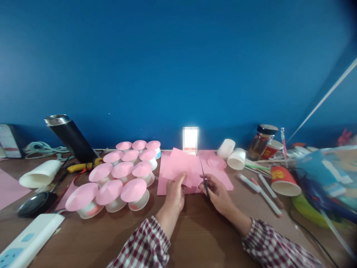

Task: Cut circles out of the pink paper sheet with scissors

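As two hands work over pink paper at the center of the frame, the left hand [175,191] closes its grip on a smooth, flat pink sheet [178,163], thumb on top near the lower edge. The sheet, straight-sided and sharp-cornered, lies at an angle above a larger pink sheet [224,181] on the brown table [195,238]. Just right of center, the right hand [219,193] has its grip around slim, dark-handled scissors [205,183], seen nearly edge-on and pointing up the frame; whether the blades are parted or touch paper cannot be told. Thin pink discs [216,162] overlap beside them.

Both forearms reach in from the bottom edge and angle toward each other, wrists low, fingers curled, in checked fabric sleeves [139,243] gathered at the cuffs. At left of center, a dozen shallow pink paper cones [110,191] cap white cups in close rows. At right of center, two plain white paper cups [236,159] lie near smooth, tubular white markers [263,193] and a glossy red cup [284,178]. A matte, blue wall [178,74] fills the upper frame.
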The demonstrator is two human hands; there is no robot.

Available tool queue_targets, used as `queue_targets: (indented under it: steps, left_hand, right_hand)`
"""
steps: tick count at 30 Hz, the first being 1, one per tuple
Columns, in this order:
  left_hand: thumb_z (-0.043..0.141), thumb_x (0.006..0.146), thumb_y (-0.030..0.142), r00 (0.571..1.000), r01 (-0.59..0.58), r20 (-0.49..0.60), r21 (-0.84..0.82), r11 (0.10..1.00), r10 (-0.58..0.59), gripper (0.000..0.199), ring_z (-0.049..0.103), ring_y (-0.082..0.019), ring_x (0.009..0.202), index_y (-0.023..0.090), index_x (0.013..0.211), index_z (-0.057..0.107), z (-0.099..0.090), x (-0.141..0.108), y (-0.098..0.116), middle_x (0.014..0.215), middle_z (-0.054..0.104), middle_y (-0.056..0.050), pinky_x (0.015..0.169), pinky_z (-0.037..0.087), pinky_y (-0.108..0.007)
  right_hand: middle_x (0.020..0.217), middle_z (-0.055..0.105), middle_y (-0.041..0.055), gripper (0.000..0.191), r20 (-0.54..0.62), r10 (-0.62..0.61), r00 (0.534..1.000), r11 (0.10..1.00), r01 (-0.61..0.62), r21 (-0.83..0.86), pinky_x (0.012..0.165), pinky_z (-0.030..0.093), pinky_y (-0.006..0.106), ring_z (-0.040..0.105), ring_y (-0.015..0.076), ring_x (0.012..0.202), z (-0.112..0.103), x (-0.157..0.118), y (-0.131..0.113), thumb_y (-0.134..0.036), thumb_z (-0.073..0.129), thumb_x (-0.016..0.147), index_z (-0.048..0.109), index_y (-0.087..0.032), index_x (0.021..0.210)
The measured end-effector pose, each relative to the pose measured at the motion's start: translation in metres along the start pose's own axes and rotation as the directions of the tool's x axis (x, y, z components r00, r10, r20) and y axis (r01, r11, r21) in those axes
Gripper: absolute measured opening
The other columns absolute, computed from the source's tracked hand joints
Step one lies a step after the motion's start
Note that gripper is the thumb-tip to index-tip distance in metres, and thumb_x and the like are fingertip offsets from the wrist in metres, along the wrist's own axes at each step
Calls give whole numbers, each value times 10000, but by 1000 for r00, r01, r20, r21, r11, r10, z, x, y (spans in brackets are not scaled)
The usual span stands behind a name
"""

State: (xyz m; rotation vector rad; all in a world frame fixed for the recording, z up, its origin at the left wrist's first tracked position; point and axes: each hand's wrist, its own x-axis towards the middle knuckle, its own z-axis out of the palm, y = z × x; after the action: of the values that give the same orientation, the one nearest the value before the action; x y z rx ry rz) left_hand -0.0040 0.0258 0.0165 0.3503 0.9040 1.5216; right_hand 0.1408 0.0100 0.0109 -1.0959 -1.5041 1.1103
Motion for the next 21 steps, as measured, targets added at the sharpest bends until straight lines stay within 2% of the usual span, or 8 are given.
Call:
queue_targets:
  steps: [8, 21]
  left_hand:
    - [786, 546, 256, 1000, 2, -11, 48, 999, -1, 274, 489, -104, 409, 118, 640, 569, 2, -3, 2, 508, 566, 9, 399, 347, -238]
    - [783, 557, 293, 1000, 1, -23, 91, 996, 1, 297, 448, -96, 386, 137, 616, 537, 0, -1, 0, 466, 518, 31, 380, 310, -234]
  right_hand:
    - [682, 556, -11, 389, 7, 78, 997, 995, -79, 58, 538, 404, 241, 513, 135, 596, 0, 1, 1, -357, 659, 785, 532, -167, 1100]
    - [652, 560, -20, 392, 22, 90, 996, 995, -91, 51, 533, 389, 241, 508, 130, 576, 1, 1, -2, -369, 673, 767, 529, -159, 1065]
